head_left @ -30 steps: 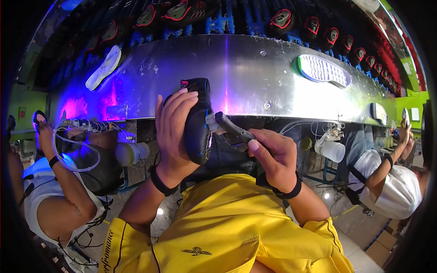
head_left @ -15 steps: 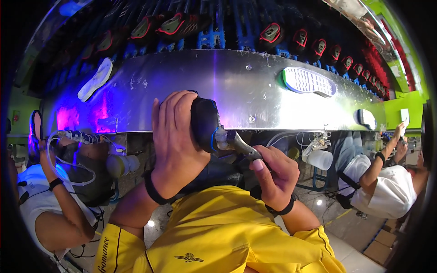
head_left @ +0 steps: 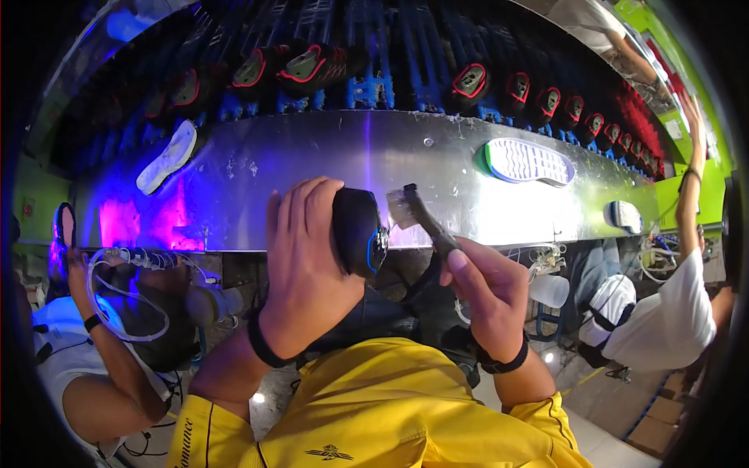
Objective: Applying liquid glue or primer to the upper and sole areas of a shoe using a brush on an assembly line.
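My left hand (head_left: 308, 269) is wrapped round a black shoe upper (head_left: 355, 234), gripping it from the left, with a bluish line near its lower right edge. My right hand (head_left: 490, 292) pinches the dark handle of a brush (head_left: 425, 217). The pale bristles point up and left, a small gap away from the shoe upper's right side. Beyond my hands lies a metal ledge (head_left: 312, 156). On it rest a white shoe sole (head_left: 167, 157) at the left and a white sole with a green-edged end (head_left: 529, 161) at the right.
Black shoes with red-edged openings (head_left: 470, 80) line a blue-slatted conveyor (head_left: 370, 58) behind the ledge. Another sole (head_left: 625, 217) lies at far right. Co-workers in white sit at left (head_left: 94, 374) and right (head_left: 663, 320). Cups (head_left: 550, 290) and tubing (head_left: 129, 312) hang below the ledge.
The brush has come off the shoe upper, moving up and right, its bristles now clear of it. My left hand with the shoe upper sits slightly lower. The right co-worker's arm has stretched forward.
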Tool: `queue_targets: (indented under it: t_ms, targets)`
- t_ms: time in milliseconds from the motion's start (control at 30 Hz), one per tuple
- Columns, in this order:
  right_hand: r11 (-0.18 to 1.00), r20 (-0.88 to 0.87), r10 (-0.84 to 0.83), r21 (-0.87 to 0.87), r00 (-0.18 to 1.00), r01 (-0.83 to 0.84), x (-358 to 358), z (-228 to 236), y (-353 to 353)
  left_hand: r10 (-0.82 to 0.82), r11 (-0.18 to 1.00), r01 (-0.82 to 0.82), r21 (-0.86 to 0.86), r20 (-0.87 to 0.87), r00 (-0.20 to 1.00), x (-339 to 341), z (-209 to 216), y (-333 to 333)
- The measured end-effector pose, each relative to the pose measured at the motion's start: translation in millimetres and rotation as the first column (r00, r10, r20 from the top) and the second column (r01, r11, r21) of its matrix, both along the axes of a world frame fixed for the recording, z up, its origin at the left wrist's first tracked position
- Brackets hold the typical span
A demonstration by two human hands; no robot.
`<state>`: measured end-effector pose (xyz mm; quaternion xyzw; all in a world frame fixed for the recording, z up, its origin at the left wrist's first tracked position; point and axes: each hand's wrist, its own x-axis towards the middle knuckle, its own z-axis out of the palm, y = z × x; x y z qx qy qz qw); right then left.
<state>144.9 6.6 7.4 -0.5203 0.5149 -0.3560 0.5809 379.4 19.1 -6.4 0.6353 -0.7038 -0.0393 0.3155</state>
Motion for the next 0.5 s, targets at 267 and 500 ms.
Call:
queue_targets:
  t_ms: [267,500]
  targets:
    - [0.997,0.13,0.045,0.061,0.991,-0.053,8.3,-5.2,9.3,-0.014,0.999,0.013,-0.037,-0.044,0.999,6.7,-6.0,-1.6]
    - [0.925,-0.13,0.064,-0.363,0.989,-0.108,4.1,-0.5,11.1,0.009,1.0,-0.009,-0.025,-0.008,1.0,4.1,-3.4,-6.6]
